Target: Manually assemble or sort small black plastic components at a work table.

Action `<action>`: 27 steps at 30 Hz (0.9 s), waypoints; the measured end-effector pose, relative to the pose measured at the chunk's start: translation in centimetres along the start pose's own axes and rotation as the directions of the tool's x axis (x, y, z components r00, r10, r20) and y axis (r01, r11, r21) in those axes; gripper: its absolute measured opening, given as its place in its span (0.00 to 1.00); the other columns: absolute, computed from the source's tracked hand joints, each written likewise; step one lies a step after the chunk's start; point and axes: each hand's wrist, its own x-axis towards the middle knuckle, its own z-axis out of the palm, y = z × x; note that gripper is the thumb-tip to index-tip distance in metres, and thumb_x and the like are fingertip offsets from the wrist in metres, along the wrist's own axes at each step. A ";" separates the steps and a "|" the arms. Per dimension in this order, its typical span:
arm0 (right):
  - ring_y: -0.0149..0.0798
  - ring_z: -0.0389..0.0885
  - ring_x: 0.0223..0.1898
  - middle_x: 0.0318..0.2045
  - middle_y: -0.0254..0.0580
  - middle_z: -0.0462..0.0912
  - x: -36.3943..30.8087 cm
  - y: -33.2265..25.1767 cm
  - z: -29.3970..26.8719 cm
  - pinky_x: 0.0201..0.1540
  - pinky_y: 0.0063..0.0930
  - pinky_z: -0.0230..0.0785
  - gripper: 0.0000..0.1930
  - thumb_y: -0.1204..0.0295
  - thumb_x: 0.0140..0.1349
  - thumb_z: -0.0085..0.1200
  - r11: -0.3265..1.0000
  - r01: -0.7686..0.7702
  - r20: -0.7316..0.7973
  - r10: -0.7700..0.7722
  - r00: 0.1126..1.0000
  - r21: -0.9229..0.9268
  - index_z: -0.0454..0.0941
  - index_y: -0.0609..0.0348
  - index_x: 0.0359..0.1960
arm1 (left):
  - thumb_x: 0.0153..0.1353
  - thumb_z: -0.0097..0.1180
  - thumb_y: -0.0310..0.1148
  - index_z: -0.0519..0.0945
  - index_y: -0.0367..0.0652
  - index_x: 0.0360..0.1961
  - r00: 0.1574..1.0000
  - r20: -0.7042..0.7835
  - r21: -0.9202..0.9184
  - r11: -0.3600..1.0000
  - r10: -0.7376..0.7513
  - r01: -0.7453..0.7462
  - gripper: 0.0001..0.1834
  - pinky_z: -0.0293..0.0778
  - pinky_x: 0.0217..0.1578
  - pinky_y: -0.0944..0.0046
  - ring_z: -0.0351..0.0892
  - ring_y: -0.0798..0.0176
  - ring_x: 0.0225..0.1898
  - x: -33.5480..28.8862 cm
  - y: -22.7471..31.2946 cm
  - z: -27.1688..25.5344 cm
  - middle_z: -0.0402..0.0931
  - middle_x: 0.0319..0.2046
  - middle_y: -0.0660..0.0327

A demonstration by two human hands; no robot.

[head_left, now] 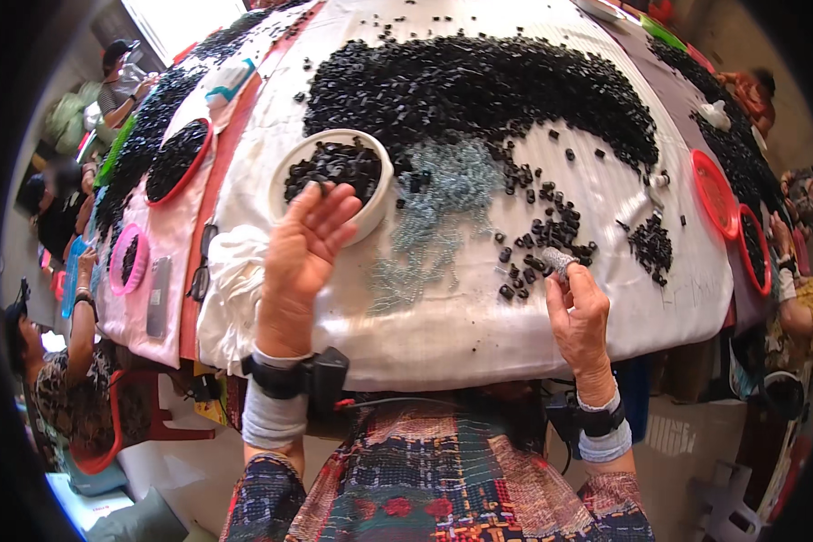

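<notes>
While spreading the left hand (303, 248) loosely, with palm in view, at the near rim of the white bowl (370, 215), narrows the right hand (583, 316), with a grey cap (561, 261) on one finger, at loose black pieces (551, 224) lying beside and beyond the fingertips; cannot tell of any piece pinched.

on the middle desk (479, 348): one white bowl (370, 222), one large heap of black pieces (479, 86), one small black pile (650, 249), one loose black cluster (556, 224), one spread of clear pieces (447, 181); single pieces too many to count. elsewhere: three red-rimmed basins (701, 185), one pink basket (142, 260), one grey phone (158, 305), two black wrist straps (278, 379).
</notes>
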 end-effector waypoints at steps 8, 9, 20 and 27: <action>0.52 0.75 0.29 0.28 0.53 0.75 0.0 0.6 1.0 0.33 0.39 0.69 0.11 0.83 0.51 0.55 0.999 0.034 0.012 -0.034 0.999 -0.036 0.73 0.67 0.37 | 0.67 0.42 0.33 0.66 0.28 0.54 0.996 0.046 -0.125 0.989 0.079 -0.073 0.20 0.74 0.53 0.53 0.67 0.50 0.59 1.3 1.6 -0.3 0.66 0.57 0.43; 0.52 0.74 0.30 0.28 0.52 0.75 0.2 0.5 1.2 0.33 0.39 0.69 0.11 0.83 0.51 0.56 0.997 0.065 0.031 -0.064 0.997 -0.046 0.73 0.67 0.37 | 0.67 0.42 0.33 0.66 0.28 0.54 0.993 0.015 -0.136 0.984 0.115 -0.112 0.20 0.74 0.53 0.53 0.67 0.50 0.59 1.0 1.5 0.0 0.66 0.57 0.43; 0.46 0.74 0.33 0.27 0.44 0.76 2.4 -0.8 2.7 0.36 0.35 0.68 0.14 0.82 0.45 0.57 0.952 0.271 0.151 -0.249 0.957 -0.141 0.74 0.62 0.37 | 0.64 0.48 0.31 0.74 0.36 0.45 0.949 0.279 -0.002 0.989 -0.143 0.150 0.12 0.81 0.31 0.65 0.82 0.60 0.36 -3.6 -4.1 1.5 0.79 0.38 0.51; 0.42 0.73 0.36 0.30 0.40 0.77 2.8 -1.2 4.1 0.39 0.34 0.65 0.14 0.79 0.45 0.57 0.912 0.260 0.266 -0.177 0.948 -0.317 0.74 0.59 0.37 | 0.64 0.52 0.31 0.75 0.36 0.45 0.871 0.307 0.178 0.922 -0.384 0.344 0.12 0.79 0.30 0.68 0.82 0.63 0.35 -4.6 -7.5 2.3 0.79 0.37 0.53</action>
